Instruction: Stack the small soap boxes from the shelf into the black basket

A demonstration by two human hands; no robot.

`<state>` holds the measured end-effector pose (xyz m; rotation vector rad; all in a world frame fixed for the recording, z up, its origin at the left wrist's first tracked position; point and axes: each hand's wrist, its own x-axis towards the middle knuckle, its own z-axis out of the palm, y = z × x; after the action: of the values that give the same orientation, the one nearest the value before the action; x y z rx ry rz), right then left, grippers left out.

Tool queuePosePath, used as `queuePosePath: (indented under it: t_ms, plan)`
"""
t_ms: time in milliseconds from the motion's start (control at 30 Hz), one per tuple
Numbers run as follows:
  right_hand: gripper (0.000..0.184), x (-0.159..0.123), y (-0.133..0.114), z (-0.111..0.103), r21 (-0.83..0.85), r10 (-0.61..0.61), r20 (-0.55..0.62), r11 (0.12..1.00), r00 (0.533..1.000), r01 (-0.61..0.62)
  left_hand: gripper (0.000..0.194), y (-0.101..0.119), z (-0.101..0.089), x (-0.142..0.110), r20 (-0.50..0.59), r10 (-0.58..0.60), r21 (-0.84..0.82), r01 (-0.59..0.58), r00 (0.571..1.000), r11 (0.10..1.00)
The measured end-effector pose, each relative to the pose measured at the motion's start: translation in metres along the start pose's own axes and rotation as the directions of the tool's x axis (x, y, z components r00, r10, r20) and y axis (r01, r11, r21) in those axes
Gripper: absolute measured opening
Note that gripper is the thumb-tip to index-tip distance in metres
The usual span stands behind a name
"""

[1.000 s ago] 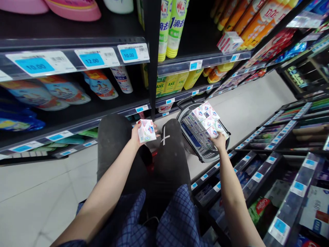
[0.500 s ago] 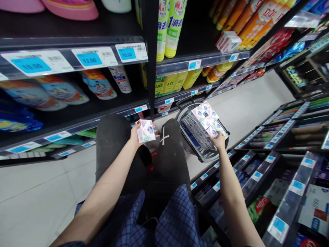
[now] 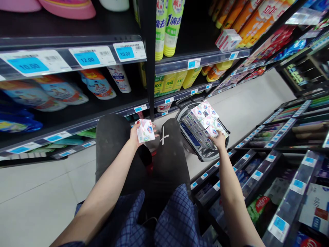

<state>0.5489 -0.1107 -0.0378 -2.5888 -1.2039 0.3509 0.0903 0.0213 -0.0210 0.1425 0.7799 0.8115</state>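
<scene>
Many boxes [image 3: 203, 115] already sit stacked in the basket [image 3: 205, 152]; 1 box [image 3: 147, 131] remains outside, over the knees [image 3: 172, 137], gripped by the left hand's [image 3: 134, 134] fingers; the right hand's [image 3: 219, 140] fingers touch the stack; whether they grip, I cannot tell.

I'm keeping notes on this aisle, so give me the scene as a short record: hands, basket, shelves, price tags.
Left hand: holding a white printed carton
Right hand: on the white cartons in the basket
Basket: dark grey, on the floor beside the right knee
Shelves ahead: yellow AXE packages below yellow-green bottles
Shelf at right: green-and-red Colgate package
Readable price tag: 12.00, between two reading 10.00
</scene>
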Motion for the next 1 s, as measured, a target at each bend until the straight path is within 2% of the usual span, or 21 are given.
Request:
queuePosePath:
  t_ms: [400, 500, 667, 767, 833, 900, 933, 1000]
  plan:
    - [0.093, 0.002, 0.003, -0.009, -0.001, 0.011, 0.073, 1.0, 0.997, -0.011, 0.045, 0.001, 0.0, 0.0, 0.009, -0.002, 0.003, 0.002, 1.0, 1.0]
    - [0.091, 0.002, 0.012, -0.023, 0.034, 0.017, 0.067, 0.999, 0.998, -0.019, 0.046, 0.0, -0.002, 0.001, 0.016, 0.005, 0.001, -0.005, 1.0, 1.0]
    - [0.071, -0.02, 0.015, -0.057, 0.137, 0.065, -0.008, 0.989, 0.998, -0.063, 0.047, -0.001, -0.002, 0.002, 0.018, 0.001, -0.004, -0.001, 1.0, 1.0]
    - [0.061, -0.053, -0.013, -0.062, 0.33, 0.104, -0.105, 0.942, 0.989, -0.064, 0.046, -0.005, -0.003, 0.004, 0.041, 0.019, -0.021, -0.018, 0.999, 1.0]
    - [0.055, -0.081, -0.047, -0.052, 0.445, 0.063, -0.089, 0.895, 0.994, -0.017, 0.046, -0.01, -0.004, 0.006, 0.086, 0.022, -0.025, -0.02, 0.996, 0.999]
    - [0.049, -0.112, -0.092, -0.035, 0.552, -0.102, 0.035, 0.831, 0.994, 0.066, 0.048, -0.014, -0.006, 0.008, 0.177, 0.011, 0.001, -0.012, 0.984, 1.0]
    - [0.047, -0.126, -0.116, -0.025, 0.602, -0.215, 0.111, 0.791, 0.97, 0.107, 0.05, -0.016, -0.008, 0.009, 0.246, 0.0, 0.03, -0.008, 0.969, 1.0]
    - [0.047, -0.15, -0.166, -0.004, 0.671, -0.41, 0.216, 0.722, 0.886, 0.17, 0.055, -0.018, -0.011, 0.01, 0.39, -0.044, 0.111, 0.001, 0.92, 0.994]
